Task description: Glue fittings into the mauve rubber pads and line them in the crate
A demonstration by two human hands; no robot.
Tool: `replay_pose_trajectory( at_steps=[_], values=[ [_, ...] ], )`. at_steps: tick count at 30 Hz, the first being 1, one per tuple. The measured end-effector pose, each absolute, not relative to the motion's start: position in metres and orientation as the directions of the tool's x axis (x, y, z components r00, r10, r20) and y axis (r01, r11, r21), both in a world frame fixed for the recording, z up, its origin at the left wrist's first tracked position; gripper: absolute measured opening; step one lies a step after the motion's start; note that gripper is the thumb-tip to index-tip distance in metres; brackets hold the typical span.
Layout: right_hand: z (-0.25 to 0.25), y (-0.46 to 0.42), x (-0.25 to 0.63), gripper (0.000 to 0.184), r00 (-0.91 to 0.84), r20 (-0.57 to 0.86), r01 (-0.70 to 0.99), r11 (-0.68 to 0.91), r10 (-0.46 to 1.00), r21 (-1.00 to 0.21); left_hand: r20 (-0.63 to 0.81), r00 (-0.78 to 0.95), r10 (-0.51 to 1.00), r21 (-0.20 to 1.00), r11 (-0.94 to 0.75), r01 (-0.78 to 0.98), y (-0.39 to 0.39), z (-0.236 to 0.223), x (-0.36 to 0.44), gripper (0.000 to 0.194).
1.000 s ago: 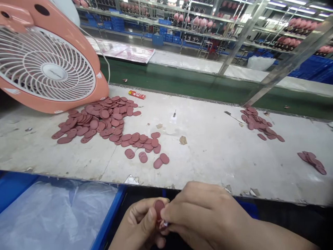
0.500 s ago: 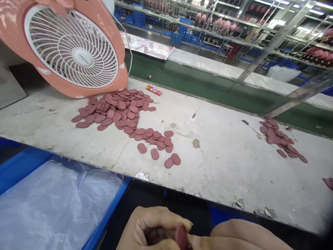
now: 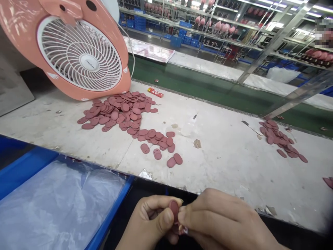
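Note:
My left hand (image 3: 153, 219) is closed, pinching a dark red oval disc (image 3: 173, 209) upright between thumb and forefinger, in front of the table's near edge. Against the disc's right side press the bunched fingertips of my right hand (image 3: 223, 219). Just below them shows a small, shiny, pale and reddish bit (image 3: 182, 229), too small to name. What the right fingers grip is mostly hidden. Beyond my hands, a large pile of similar red oval discs (image 3: 117, 111) lies on the white table (image 3: 223, 159), trailing toward me in a loose row; some discs have small holes.
An orange animal-shaped fan (image 3: 90, 62) stands behind the pile, with a red and yellow packet (image 3: 155, 92) near it. Another disc heap (image 3: 277, 137) lies at right by a metal post (image 3: 288, 100). A blue bin (image 3: 117, 205) with clear plastic lining sits lower left.
The view has swung left since the first frame. My hands dipped at the frame's bottom half a second ago and are higher now. The disc stays in my left hand.

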State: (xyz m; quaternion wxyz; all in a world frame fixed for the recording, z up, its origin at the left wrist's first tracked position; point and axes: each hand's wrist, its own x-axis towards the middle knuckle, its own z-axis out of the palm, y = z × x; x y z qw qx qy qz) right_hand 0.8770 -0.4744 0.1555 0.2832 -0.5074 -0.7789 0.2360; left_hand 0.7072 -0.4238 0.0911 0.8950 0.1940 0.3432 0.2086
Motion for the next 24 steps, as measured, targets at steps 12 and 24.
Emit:
replay_pose_trajectory(
  at_steps=[12, 24],
  values=[
    [0.155, -0.464, 0.871, 0.016, -0.283, 0.112, 0.659, 0.279, 0.952, -0.699, -0.514, 0.706, 0.487, 0.445, 0.855, -0.266, -0.421, 0.082, 0.709, 0.031],
    [0.153, -0.459, 0.871, 0.013, -0.282, 0.073, 0.663, 0.25, 0.956, -0.706, -0.495, 0.723, 0.481, 0.425, 0.86, -0.282, -0.418, 0.078, 0.71, 0.033]
  ],
)
